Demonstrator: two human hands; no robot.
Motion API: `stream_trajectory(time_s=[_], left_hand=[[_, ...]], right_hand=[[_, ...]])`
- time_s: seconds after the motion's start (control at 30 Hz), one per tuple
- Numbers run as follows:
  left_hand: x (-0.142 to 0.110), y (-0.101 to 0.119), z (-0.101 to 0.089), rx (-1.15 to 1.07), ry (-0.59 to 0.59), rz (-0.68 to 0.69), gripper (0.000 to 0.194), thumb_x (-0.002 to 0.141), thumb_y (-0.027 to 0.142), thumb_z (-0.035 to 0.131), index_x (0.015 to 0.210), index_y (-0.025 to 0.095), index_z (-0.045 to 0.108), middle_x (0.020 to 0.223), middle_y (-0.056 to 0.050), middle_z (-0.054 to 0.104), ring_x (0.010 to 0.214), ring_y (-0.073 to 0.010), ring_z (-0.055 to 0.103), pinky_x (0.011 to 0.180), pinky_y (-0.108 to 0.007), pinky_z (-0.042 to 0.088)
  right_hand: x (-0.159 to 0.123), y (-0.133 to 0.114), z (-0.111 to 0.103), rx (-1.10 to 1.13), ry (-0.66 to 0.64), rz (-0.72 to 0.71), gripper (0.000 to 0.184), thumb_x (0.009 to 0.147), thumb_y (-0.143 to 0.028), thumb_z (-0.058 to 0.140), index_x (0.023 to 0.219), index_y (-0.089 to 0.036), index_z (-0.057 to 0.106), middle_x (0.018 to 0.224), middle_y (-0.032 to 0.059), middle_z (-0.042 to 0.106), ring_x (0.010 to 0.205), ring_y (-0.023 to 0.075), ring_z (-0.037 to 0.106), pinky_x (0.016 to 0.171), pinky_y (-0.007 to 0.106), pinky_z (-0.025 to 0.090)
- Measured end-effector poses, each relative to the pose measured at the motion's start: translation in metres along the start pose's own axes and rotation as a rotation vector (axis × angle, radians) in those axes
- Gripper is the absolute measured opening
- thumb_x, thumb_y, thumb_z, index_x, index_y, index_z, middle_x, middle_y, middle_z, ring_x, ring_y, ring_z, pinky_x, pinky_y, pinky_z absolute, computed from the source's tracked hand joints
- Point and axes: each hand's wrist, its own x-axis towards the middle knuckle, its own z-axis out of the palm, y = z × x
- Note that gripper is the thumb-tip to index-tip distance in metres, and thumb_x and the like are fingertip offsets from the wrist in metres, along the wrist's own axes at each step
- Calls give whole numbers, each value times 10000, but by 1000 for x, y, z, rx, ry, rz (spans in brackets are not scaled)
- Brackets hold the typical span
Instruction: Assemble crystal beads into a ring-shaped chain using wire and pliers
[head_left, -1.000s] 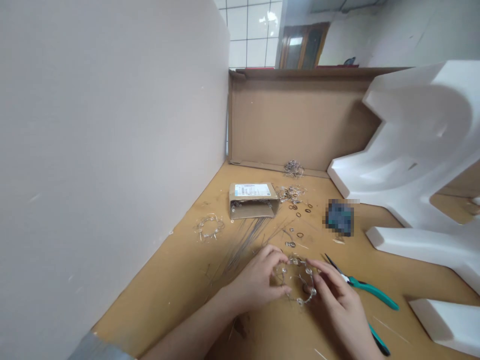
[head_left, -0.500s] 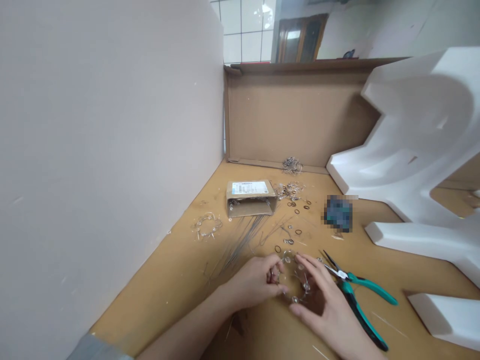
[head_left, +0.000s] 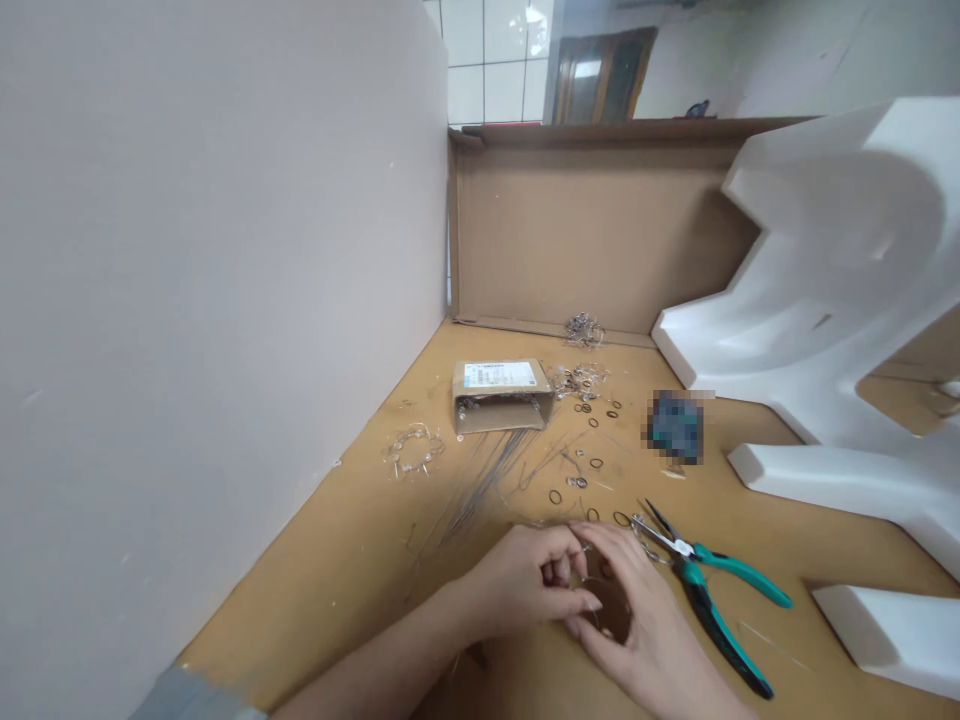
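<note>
We find the wire [head_left: 591,579] between the left hand [head_left: 517,575], whose fingertips pinch it, and the curled right hand [head_left: 651,620], whose grip we cannot confirm. Mostly hidden, the wire's direction and long axis cannot be determined.

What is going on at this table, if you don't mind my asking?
A person is handling a thin wire piece with both hands: the left hand holds it, and the right hand curves close around. Fingers hide most of it. Green-handled pliers lie on the table just right of the hands. Beyond are loose wires, small dark rings and an open cardboard box, with a beaded wire ring to its left.
</note>
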Motion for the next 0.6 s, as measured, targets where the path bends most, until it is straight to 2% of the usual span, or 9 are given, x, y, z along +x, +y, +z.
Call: stream_trajectory(time_s=[0.17, 0.3, 0.47, 0.6], left_hand=[[1, -1, -5, -32, 13, -33, 228, 701, 207, 636, 891, 182, 513, 622, 82, 439, 548, -60, 398, 535, -171, 325], [0, -1, -7, -30, -43, -46, 306, 696, 212, 642, 965, 192, 497, 656, 78, 448, 571, -66, 409, 543, -178, 333], [-1, -5, -5, 30, -86, 43, 319, 709, 179, 623, 1004, 202, 504, 662, 73, 436, 586, -68, 399, 554, -185, 325], [0, -5, -2, -107, -74, 151, 518, 715, 62, 528, 1188, 207, 378, 807, 22, 478, 671, -80, 446, 627, -201, 382]], right_hand=[[-2, 4, -2, -32, 32, 147, 769, 708, -345, 652, 1353, -309, 236, 1415, 74, 293, 1290, 270, 302, 1020, 472, 336], [-3, 7, -3, 8, -33, 165, 732, 724, -332, 629, 1350, -319, 250, 1402, 72, 308, 1262, 251, 369, 992, 426, 383], [-3, 4, -2, 66, -3, 160, 523, 716, -256, 606, 1200, -263, 409, 1348, 110, 377, 1232, 261, 413, 967, 418, 400], [-2, 3, -4, 167, 119, 165, 275, 738, -267, 582, 996, -244, 491, 1207, 116, 485, 1148, 270, 484, 854, 393, 470]])
